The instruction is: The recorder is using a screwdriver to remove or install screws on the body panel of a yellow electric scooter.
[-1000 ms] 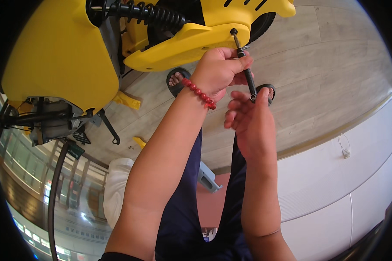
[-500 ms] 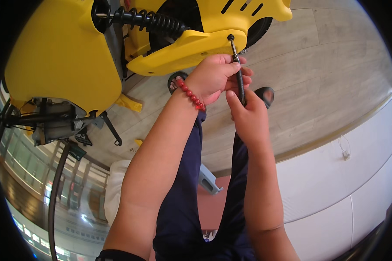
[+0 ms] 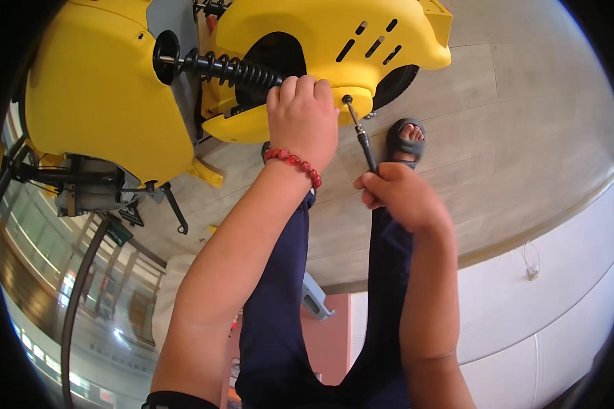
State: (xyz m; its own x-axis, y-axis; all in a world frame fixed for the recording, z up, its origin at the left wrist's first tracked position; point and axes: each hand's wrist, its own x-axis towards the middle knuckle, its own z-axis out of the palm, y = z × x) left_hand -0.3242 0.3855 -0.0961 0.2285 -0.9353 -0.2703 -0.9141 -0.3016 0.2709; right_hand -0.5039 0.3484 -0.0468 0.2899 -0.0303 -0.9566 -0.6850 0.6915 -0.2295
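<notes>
My right hand is closed round the black handle of a screwdriver. Its thin metal shaft slants up and away to a dark round fastener at the right end of a yellow side cover. The tip meets the fastener; its exact shape is too small to make out. My left hand, with a red bead bracelet at the wrist, grips the cover left of the fastener, fingers bent over its top edge. A black coil-spring shock absorber ends just beside those fingers.
A yellow body panel and a slotted yellow fender over a black tyre belong to the vehicle. A black lever juts out at left. My sandalled foot stands on wood-look flooring. A white wall is at lower right.
My left hand has left the screwdriver and moved left onto the yellow cover. My right hand has shifted down and slightly right, still holding the handle. The vehicle appears lower in view.
</notes>
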